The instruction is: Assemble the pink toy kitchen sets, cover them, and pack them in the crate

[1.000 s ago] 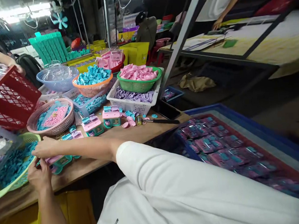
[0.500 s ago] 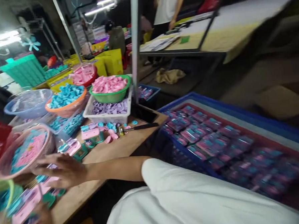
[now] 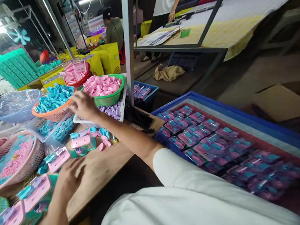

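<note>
My right hand (image 3: 83,105) is stretched over the front corner of a white basket (image 3: 83,120), between an orange basket (image 3: 56,114) of blue plastic pieces (image 3: 56,98) and a green basket (image 3: 111,100) of pink pieces (image 3: 102,86). Its fingers are bent and apart, with nothing visible in them. My left hand (image 3: 68,179) hovers low by a row of pink, blue and teal toy sets, fingers loosely spread. One toy set (image 3: 59,160) lies just beyond its fingertips, another toy set (image 3: 37,191) to its left. A further set (image 3: 82,142) stands ahead beside loose pink pieces (image 3: 105,141).
A pink basket (image 3: 39,155) holds bagged small parts on the left. To the right, a blue crate (image 3: 172,105) carries rows of packed sets. A metal post (image 3: 128,53) rises at the table's far edge. Two people (image 3: 114,28), (image 3: 168,4) are farther back.
My right hand has moved from the toy row forward and right to the baskets. My left hand has come off the nearest set and moved forward. The view has turned slightly right.
</note>
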Tool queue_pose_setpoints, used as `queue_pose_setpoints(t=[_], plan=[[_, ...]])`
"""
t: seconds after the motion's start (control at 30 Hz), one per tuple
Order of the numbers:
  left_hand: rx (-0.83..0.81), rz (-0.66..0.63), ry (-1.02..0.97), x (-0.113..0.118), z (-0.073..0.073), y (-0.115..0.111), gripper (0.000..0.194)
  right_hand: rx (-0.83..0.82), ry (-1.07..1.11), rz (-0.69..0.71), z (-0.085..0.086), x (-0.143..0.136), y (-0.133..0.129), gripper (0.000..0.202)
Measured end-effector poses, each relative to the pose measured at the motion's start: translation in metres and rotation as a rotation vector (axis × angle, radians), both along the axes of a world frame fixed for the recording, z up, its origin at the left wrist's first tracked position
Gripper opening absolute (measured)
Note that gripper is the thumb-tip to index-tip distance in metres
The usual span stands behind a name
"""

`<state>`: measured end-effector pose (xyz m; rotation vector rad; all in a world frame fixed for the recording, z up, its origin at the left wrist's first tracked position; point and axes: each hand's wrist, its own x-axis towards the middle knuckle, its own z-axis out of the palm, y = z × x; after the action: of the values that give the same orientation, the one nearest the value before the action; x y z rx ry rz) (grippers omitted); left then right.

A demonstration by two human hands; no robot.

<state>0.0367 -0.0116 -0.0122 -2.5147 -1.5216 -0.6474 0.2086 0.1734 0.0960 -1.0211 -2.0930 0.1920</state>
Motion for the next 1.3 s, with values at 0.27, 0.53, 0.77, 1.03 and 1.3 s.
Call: queue_pose_setpoints(t=[0.27,0.53,0.77,1.03,1.3], plan=[[-0.288,-0.316,0.056,0.099,-0.029,0.010,0.026,-0.017,-0.112,-0.155,-0.057,0.078,0.085,0.047],[0.074,0.282,-0.106,0.006,-0.053,-0.055,0.026,0.069,-0.090,-0.210,-0.102,0.080,0.100,0.045],[0.096,0.558,-0.081,-0.031,-0.084,-0.124,0.041,0.222,0.154,-0.249,-0.110,0.066,0.114,0.066],[0.041,0.495,-0.293,-0.025,-0.107,-0.116,0.024,0.281,0.266,0.205,-0.118,0.064,-0.032,0.026],[-0.111,0.292,-0.561,0.016,-0.133,-0.053,0.057,-0.027,0.130,0.615,-0.228,0.008,-0.145,0.038]])
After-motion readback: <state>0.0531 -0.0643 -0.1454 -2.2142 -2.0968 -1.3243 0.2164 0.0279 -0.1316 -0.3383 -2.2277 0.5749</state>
